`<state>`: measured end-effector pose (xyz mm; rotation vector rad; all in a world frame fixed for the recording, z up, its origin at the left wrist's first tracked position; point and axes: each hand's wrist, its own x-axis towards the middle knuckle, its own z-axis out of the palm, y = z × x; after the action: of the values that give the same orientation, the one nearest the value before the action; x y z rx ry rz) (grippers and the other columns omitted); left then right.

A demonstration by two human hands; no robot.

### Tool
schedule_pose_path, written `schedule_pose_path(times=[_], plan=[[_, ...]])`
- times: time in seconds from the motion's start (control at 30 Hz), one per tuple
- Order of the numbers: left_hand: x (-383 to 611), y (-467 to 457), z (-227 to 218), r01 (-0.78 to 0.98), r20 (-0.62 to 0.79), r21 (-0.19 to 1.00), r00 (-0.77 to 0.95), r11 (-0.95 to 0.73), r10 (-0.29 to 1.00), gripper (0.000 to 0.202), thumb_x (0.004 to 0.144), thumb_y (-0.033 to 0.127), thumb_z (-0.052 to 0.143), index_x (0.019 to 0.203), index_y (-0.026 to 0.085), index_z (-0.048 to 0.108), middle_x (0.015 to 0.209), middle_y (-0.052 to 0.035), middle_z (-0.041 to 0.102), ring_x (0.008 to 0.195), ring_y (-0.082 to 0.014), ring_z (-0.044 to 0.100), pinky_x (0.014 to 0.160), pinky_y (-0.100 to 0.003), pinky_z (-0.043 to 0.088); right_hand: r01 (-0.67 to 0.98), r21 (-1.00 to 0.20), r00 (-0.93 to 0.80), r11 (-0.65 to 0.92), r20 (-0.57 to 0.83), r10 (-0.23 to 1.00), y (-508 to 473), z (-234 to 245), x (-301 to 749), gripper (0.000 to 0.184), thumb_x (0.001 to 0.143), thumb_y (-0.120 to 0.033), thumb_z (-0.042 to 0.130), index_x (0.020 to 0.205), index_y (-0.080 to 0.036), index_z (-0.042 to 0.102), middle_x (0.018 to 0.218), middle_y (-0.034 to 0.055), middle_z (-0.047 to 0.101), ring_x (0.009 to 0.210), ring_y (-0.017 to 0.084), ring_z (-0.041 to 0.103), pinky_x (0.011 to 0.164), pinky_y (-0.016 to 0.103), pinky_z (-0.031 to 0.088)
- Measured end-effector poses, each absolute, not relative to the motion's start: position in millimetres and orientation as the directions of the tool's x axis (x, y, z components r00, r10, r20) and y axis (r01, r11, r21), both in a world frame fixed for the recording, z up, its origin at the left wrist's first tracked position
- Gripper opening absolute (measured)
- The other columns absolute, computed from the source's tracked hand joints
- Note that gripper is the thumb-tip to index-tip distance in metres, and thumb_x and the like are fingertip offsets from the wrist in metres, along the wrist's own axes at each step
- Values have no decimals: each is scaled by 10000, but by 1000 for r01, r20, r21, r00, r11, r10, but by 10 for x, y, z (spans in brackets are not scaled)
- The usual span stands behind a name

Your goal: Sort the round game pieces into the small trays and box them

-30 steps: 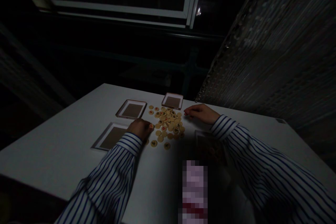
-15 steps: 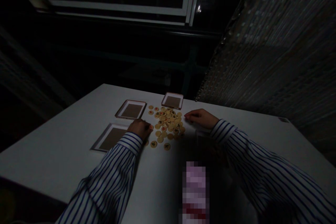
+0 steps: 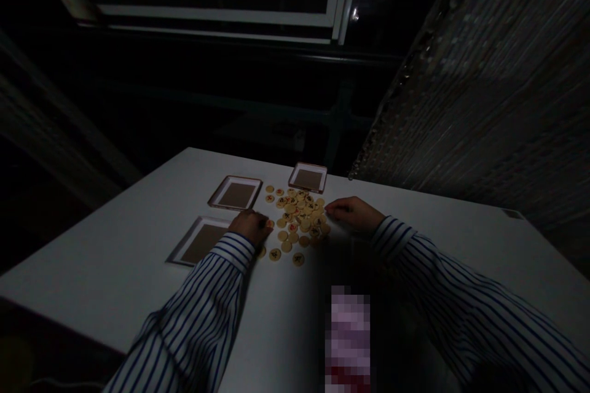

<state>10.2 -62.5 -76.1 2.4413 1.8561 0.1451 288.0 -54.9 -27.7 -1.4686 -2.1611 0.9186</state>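
A loose heap of round wooden Chinese chess pieces (image 3: 295,216) lies on the white table, some marked in black or red characters, others plain side up. At the heap's left side rests my left hand (image 3: 250,226), fingers curled closed beside a red-marked piece (image 3: 270,223); what they hold, if anything, is hidden. My right hand (image 3: 354,214) is at the heap's right edge, its fingers pressed together with the tips at the nearest pieces. I cannot make out whether a piece is between them. Two black-marked pieces lie apart at the near side, one of them a single piece (image 3: 298,259).
Three shallow open trays with brown bottoms surround the heap: one tray (image 3: 187,239) partly behind my left hand, another tray (image 3: 211,199) beyond it, a third tray (image 3: 308,188) at the back. A beaded curtain (image 3: 442,135) hangs at the right. The white table (image 3: 115,239) is dimly lit.
The view has shifted slightly, so everything appears a little further right. My right hand has come slightly nearer the heap. My left hand stays beside the same red-marked piece.
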Motion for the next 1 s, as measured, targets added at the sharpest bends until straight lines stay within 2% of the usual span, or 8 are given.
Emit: schedule_pose_path(times=[0.17, 0.3, 0.4, 0.47, 0.6, 0.73, 1.0], plan=[[90, -628, -783, 963, 47, 121, 236, -240, 971, 380, 699, 437, 474, 942, 205, 652, 855, -98, 643, 838, -221, 579, 753, -298, 436, 769, -575, -384, 280, -66, 921, -563, -288, 2777, 278, 750, -277, 478, 936, -155, 645, 881, 43, 669, 781, 149, 600, 712, 232, 441], [110, -622, -751, 953, 58, 162, 248, -254, 967, 377, 718, 432, 453, 955, 210, 644, 874, -82, 643, 834, -206, 581, 764, -291, 436, 868, -333, -403, 368, -42, 914, -584, -270, 2643, 294, 768, -292, 439, 977, -203, 626, 915, 30, 661, 810, 157, 589, 714, 238, 413], [150, -609, -714, 937, 83, 197, 278, -289, 957, 370, 723, 405, 460, 979, 205, 636, 922, -84, 636, 863, -205, 576, 788, -293, 430, 866, -146, -489, 478, -45, 871, -603, -253, 2490, 294, 786, -310, 413, 980, -212, 611, 959, 41, 644, 885, 178, 564, 746, 264, 382], [182, -600, -697, 925, 104, 208, 304, -319, 947, 367, 713, 378, 483, 997, 197, 631, 954, -90, 631, 889, -210, 569, 812, -298, 421, 853, -71, -521, 517, -59, 851, -613, -260, 2373, 287, 787, -335, 421, 965, -211, 608, 979, 56, 633, 940, 198, 537, 766, 287, 360], [222, -595, -687, 916, 120, 209, 324, -343, 938, 341, 713, 345, 496, 986, 196, 636, 961, -91, 634, 900, -223, 565, 821, -320, 416, 850, 0, -526, 526, -38, 850, -609, -329, 2165, 312, 813, -385, 386, 942, -196, 598, 970, 89, 624, 962, 221, 512, 786, 345, 321], [224, -606, -681, 908, 127, 216, 338, -358, 933, 329, 711, 333, 501, 979, 198, 636, 956, -85, 640, 894, -222, 570, 819, -325, 415, 847, 42, -528, 531, -59, 847, -577, -405, 2058, 277, 780, -390, 442, 888, -185, 593, 939, 92, 626, 940, 236, 511, 792, 388, 301], [244, -649, -635, 903, 143, 243, 329, -355, 934, 329, 715, 336, 503, 972, 181, 637, 965, -98, 639, 906, -228, 566, 834, -337, 407, 841, 29, -540, 540, -4, 842, -556, -438, 2067, 233, 774, -299, 431, 875, -189, 609, 906, 90, 638, 931, 235, 516, 787, 390, 314]])
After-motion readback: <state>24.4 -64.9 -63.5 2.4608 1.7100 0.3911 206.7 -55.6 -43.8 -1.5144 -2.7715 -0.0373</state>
